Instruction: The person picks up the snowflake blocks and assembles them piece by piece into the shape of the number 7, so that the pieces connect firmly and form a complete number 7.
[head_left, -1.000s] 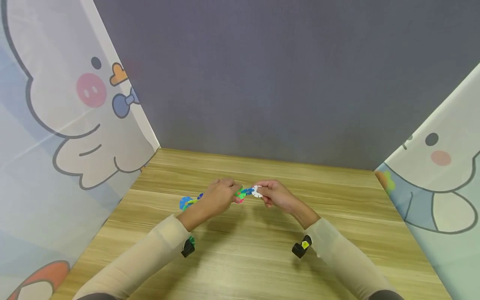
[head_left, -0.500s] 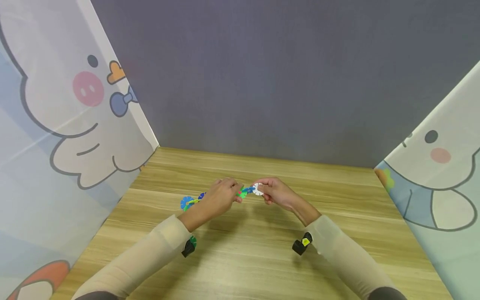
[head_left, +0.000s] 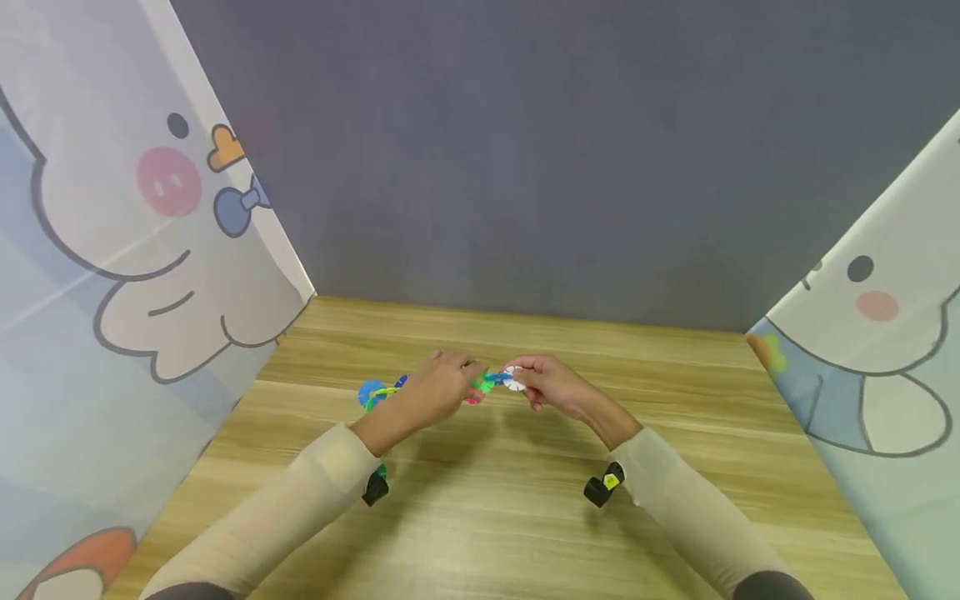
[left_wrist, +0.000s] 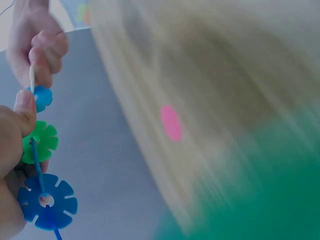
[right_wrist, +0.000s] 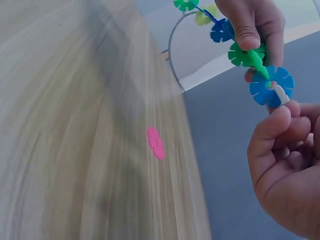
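Note:
A chain of interlocking snowflake discs runs between the two hands. My left hand point(head_left: 442, 385) pinches it at a green disc point(right_wrist: 239, 55), beside a dark blue disc point(left_wrist: 65, 205). Past the green one, toward the right hand, comes a lighter blue disc point(right_wrist: 258, 91). My right hand point(head_left: 553, 387) pinches a white disc point(head_left: 513, 379) between thumb and fingers, its edge right at the lighter blue disc's notched rim. The rest of the chain trails left under the left forearm, with a blue disc point(head_left: 371, 392) at its bend; part is hidden there.
On the wooden table point(head_left: 495, 517) lies a loose pink disc point(right_wrist: 155, 143), below the hands. A grey panel point(head_left: 487, 167) rises at the back, with cartoon-printed panels at left point(head_left: 67, 333) and right point(head_left: 892, 367). A blurred green shape point(left_wrist: 270, 185) fills the left wrist view's lower right.
Both hands keep their holds on the chain and the white disc and have barely moved. The white disc's angle has shifted slightly, and the head view has moved a little.

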